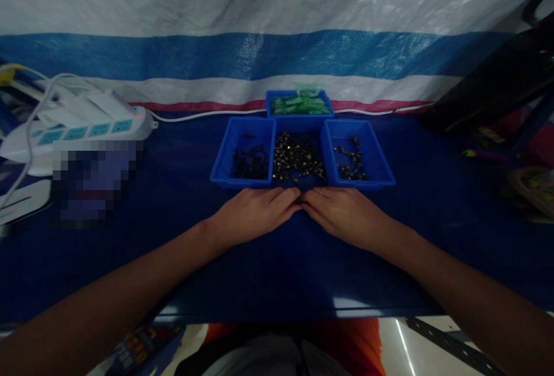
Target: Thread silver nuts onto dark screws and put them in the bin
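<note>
My left hand (255, 214) and my right hand (346, 214) meet fingertip to fingertip at the near edge of the blue bins. Both have their fingers pressed together, and whatever may be between the tips is too small to make out. A ring shows on my right hand. Just beyond lies a pile of small metal parts (298, 156), between a left blue bin (220, 159) with dark screw-like pieces (251, 163) and a right blue bin (381, 159) with a few metal pieces (352, 159). Behind them, a smaller blue bin (300, 116) holds green packets (298, 103).
A white power strip (95, 127) with plugs and cables stands at the left, beside a blurred-out object (97, 185). At the right are a large black object (489, 75), a purple tool (489, 156) and a round container (532, 191). A striped sheet (259, 12) hangs behind the blue table (277, 283).
</note>
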The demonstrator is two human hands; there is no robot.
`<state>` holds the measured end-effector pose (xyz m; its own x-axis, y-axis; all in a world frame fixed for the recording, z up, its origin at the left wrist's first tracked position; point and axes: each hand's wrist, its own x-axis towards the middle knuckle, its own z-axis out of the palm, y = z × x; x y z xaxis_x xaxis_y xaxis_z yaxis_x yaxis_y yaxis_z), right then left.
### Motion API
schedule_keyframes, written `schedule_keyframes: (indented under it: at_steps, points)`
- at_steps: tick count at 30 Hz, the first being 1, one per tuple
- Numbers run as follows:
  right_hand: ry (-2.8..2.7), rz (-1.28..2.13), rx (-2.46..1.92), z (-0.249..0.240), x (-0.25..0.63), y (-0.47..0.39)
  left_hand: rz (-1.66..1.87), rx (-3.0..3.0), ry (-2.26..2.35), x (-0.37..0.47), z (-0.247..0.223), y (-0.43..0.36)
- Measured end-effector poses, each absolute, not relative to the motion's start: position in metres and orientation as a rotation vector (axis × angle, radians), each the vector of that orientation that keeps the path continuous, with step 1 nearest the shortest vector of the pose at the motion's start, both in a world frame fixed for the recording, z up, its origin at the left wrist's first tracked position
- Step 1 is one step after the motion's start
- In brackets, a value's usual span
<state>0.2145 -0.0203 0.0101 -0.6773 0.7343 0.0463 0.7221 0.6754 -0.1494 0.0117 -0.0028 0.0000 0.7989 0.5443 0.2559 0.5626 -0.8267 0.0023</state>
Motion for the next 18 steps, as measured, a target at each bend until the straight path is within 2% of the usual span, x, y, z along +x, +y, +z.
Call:
schedule_keyframes:
  at_steps: [5,18]
  points:
    - [-2.798,0.227,-1.221,0.0098,0.2137,-0.0181,-0.217,-2.913,-0.949,0.0113,0.0018,-0.0028]
    - [-2.698,0.329,-1.282,0.0112,0.2155,-0.0201,-0.139,-2.957,-0.955,0.0114,0.0027,-0.0027]
